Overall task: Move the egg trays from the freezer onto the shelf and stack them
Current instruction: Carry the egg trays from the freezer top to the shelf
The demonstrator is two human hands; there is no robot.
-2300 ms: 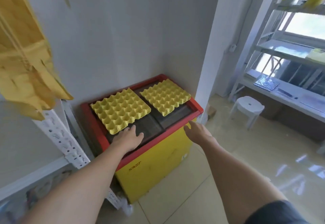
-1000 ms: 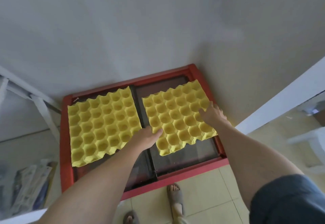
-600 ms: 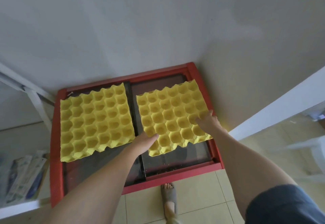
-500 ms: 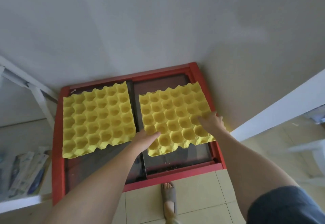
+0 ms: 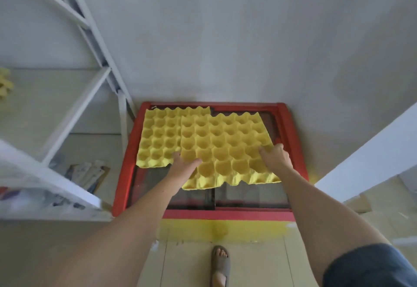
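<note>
Hands grip one yellow egg tray: left hand at seven o'clock, right hand at three, overlapping second tray on freezer.

Two egg trays lie on top of the freezer, and the right tray overlaps the left tray. The shelf stands left of the freezer, against the wall behind.
</note>
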